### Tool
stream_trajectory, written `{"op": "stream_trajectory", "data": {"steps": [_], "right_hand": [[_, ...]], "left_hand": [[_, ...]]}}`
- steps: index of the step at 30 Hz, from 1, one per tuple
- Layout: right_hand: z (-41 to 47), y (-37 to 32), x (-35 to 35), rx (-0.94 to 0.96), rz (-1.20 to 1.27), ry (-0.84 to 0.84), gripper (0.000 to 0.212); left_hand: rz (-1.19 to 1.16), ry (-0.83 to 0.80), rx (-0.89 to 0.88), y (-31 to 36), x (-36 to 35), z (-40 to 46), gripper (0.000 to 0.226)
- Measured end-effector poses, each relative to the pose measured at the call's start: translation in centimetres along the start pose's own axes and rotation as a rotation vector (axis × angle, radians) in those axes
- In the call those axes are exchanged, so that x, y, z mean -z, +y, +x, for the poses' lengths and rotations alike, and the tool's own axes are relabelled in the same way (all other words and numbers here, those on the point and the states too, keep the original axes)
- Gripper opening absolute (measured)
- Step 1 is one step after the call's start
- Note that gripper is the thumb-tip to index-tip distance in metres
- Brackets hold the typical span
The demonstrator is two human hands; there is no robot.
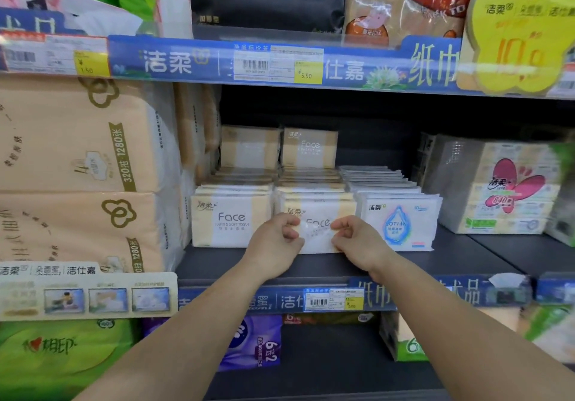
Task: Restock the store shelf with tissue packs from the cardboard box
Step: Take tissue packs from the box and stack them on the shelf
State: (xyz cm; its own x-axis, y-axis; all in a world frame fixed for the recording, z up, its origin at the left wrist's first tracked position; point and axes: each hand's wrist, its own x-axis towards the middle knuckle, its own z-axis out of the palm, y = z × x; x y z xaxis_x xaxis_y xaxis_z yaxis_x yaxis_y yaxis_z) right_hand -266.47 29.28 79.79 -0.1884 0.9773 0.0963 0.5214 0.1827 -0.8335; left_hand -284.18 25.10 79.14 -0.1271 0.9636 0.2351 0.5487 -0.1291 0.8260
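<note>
A cream and white Face tissue pack [315, 213] stands at the front of the middle row on the grey shelf [466, 257]. My left hand [277, 238] grips its lower left part with curled fingers. My right hand [354, 237] grips its lower right part the same way. More Face packs [230, 220] fill the row to the left and stand behind. A row of white Lotion packs [398, 223] fills the right. The cardboard box is out of view.
Big beige tissue bundles [77, 167] wall the left of the shelf. A bundle with a pink butterfly print [497, 189] stands to the right. A blue price rail [333, 299] runs along the shelf's front edge. Purple and green packs lie on the shelf below.
</note>
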Motion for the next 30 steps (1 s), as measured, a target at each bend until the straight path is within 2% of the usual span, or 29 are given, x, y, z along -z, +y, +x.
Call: {"op": "stream_trajectory", "data": {"steps": [3,6,12,16,19,25,30], "right_hand": [[-0.9,-0.2,0.6,0.021,0.003,-0.013,0.026],[-2.5,0.2,2.0,0.052,-0.044,0.005,0.031],[-7.3,4.2,9.6,0.056,-0.321,0.109,0.048],[-13.2,10.8,18.7,-0.003,-0.691,0.164,0.055],[-19.0,16.2,26.6,-0.134,-0.815,0.169,0.061],[-29.6,25.5,40.7,-0.367,-0.838,0.290,0.063],[-36.0,32.4,48.6,-0.532,-0.798,0.433,0.062]], "left_hand": [[0.051,0.033,0.022,0.9,-0.2,-0.2,0.035],[0.218,0.060,0.042,2.5,-0.9,-0.8,0.042],[0.640,-0.067,0.013,9.5,-8.0,-3.8,0.061],[0.756,-0.188,-0.137,15.9,-17.6,-7.8,0.058],[0.747,-0.334,-0.219,21.3,-26.7,-11.2,0.064],[0.673,-0.512,-0.419,31.4,-43.7,-17.3,0.064],[0.643,-0.647,-0.559,37.8,-55.1,-20.8,0.065]]}}
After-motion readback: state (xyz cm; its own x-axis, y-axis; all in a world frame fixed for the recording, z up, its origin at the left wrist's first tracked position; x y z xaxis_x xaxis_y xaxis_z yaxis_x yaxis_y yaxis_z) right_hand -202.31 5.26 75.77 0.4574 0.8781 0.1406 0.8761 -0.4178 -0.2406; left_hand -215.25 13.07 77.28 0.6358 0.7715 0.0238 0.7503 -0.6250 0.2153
